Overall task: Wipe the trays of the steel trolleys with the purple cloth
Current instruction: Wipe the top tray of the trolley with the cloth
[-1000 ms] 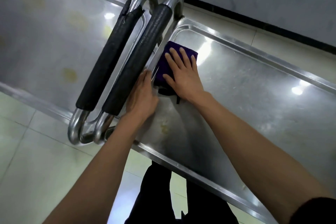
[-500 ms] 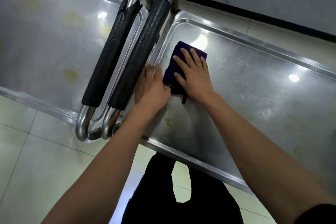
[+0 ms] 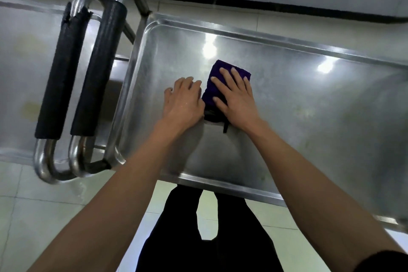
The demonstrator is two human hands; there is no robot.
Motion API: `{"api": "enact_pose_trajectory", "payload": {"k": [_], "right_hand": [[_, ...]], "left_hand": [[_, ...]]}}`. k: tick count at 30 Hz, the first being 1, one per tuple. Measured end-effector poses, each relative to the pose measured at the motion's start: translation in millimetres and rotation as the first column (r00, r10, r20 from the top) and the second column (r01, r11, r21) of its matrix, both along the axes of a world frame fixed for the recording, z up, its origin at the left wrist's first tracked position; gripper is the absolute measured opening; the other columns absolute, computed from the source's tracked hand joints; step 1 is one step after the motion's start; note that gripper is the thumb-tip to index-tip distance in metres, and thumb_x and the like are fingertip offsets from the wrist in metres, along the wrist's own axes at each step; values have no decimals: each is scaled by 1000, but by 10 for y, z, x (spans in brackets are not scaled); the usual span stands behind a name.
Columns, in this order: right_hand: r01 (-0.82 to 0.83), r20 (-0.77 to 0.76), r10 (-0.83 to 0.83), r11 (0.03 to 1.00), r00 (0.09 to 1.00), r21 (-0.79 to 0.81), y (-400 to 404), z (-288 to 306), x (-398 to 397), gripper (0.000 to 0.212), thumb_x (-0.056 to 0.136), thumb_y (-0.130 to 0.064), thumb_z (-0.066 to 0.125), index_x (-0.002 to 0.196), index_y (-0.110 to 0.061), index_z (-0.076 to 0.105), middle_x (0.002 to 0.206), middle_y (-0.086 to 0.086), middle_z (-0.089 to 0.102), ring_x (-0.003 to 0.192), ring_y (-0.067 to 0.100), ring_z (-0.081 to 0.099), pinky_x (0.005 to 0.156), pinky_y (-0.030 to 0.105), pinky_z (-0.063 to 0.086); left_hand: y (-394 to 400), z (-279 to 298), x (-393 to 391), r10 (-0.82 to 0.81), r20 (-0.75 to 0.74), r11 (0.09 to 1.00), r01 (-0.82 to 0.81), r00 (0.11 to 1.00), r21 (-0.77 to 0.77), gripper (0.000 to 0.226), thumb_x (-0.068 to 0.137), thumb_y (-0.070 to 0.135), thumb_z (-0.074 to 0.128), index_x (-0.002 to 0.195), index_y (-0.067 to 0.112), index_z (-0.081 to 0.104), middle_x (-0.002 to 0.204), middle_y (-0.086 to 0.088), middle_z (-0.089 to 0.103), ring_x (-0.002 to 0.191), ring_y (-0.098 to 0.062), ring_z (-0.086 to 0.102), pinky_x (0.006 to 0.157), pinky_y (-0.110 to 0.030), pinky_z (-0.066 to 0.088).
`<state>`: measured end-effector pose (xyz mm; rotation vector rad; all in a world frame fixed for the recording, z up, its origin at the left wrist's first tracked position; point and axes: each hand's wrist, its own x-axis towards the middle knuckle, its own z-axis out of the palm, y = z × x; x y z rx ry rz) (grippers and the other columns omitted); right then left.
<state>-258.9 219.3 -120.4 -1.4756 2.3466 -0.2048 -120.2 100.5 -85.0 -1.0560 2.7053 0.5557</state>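
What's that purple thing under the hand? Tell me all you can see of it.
The purple cloth is a dark, fuzzy-looking rag, apparently folded, lying flat on the steel tray. The right hand presses on it with straight, spread fingers. The left hand rests beside its left edge. A dark tab pokes out near the wrist.

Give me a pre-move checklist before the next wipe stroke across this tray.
1. Right hand flat on the purple cloth: ok.
2. Cloth lying inside the right-hand tray: ok.
3. Left hand off the cloth, resting on the tray beside it: ok.
4. Tray surface to the right of the cloth free of objects: ok.
5. Faint marks toward the right still unwiped: not ok.
6. Trolley held against rolling: cannot tell, wheels out of view; neither hand on the padded handles.
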Motion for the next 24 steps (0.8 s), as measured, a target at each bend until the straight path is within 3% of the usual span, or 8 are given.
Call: {"api": "enact_pose_trajectory", "payload": {"k": [7, 15, 24], "right_hand": [[92, -18, -92, 995, 996, 24, 710, 7, -299, 58, 102, -45, 40, 157, -33, 22, 167, -5, 7, 153, 19, -6, 124, 45, -1], [166, -21, -165, 985, 986, 38, 1346, -14, -633, 59, 102, -49, 36, 157, -35, 17, 167, -6, 3, 153, 17, -10, 124, 45, -3], [78, -40, -76, 995, 996, 56, 1176, 1, -481, 59, 104, -43, 35, 158, -28, 17, 167, -1, -1, 153, 23, -13, 123, 49, -4]], "left_hand": [[436, 4, -408, -127, -30, 992, 127, 991, 2, 39, 97, 28, 47, 134, 15, 54, 144, -6, 49, 136, -27, 41, 106, -52, 37], [758, 64, -684, -171, 123, 985, 172, 978, 6, 35, 93, 20, 48, 126, 13, 59, 143, -6, 44, 137, -26, 36, 111, -55, 27], [720, -19, -546, -180, 75, 983, 182, 981, -17, 37, 90, 19, 52, 126, 13, 58, 145, -4, 44, 140, -24, 34, 113, -58, 24]]}}
